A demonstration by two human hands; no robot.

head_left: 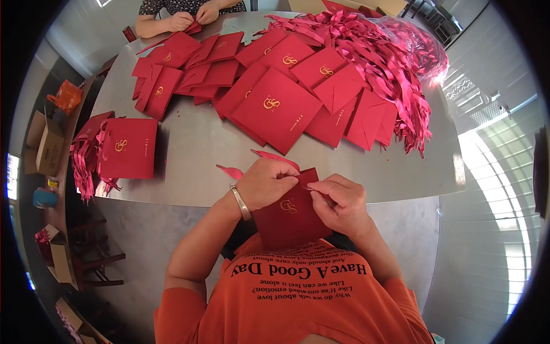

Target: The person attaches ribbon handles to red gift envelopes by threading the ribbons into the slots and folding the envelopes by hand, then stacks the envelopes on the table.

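A dark red card envelope (291, 213) with a gold emblem rests upright against my body, below the table's near edge. My left hand (268, 184), with a silver bangle at the wrist, pinches its top edge, and a pink ribbon (232, 172) trails out to the left of the fingers. At the top right corner of the envelope, my right hand (339, 200) has thumb and forefinger pressed together on a thin end of ribbon. The fingertips hide where the ribbon meets the envelope. Beyond my hands lies a large red envelope (278, 109) on the pile.
The metal table (200, 155) bears overlapping red envelopes (215, 71), a heap of pink ribbons (395, 86) at the right and ribboned envelopes (127, 148) at the left. Across it, a co-worker's hands (195, 16) hold something red. Stools (100, 261) and boxes (48, 143) are at the left.
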